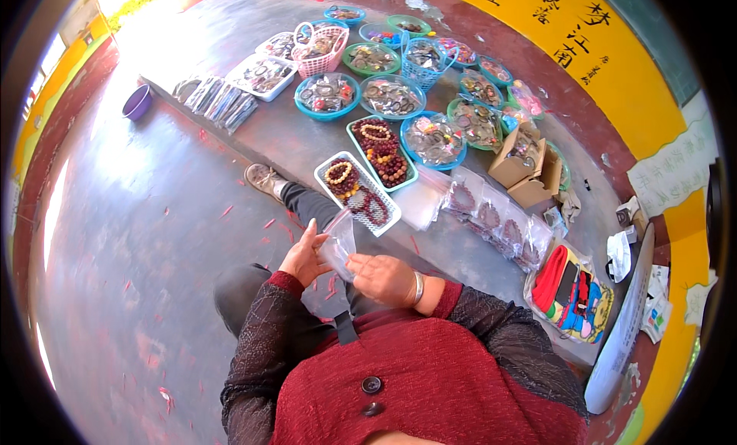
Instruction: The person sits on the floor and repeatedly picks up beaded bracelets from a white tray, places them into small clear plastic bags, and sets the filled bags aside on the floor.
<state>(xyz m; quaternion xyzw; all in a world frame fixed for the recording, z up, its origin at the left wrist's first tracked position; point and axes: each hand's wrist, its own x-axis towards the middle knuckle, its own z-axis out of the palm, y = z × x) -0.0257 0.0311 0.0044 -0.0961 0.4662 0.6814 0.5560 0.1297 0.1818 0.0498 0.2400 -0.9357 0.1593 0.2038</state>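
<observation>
Both my hands are on a small clear plastic bag (pixel 338 244) in front of my lap. My left hand (pixel 304 258) has its fingers at the bag's left edge, with the thumb raised. The fingers of my right hand (pixel 382 278), a bangle at its wrist, pinch the bag's lower right part. I can make out nothing inside the bag. Just beyond it stands a white basket (pixel 394 209) holding bead bracelets (pixel 343 182). A pale green basket (pixel 408 182) with more dark red and yellow bead bracelets stands behind. Flat clear bags (pixel 421 202) lie to its right.
Bagged bracelets (pixel 490 214) lie in a row on the right, near a colourful bag (pixel 577 295). Farther back are cardboard boxes (pixel 535 186) and several round basins (pixel 434 163) of packed trinkets. A purple basin (pixel 137 103) sits far left. My shoe (pixel 263 181) rests beside the raised edge.
</observation>
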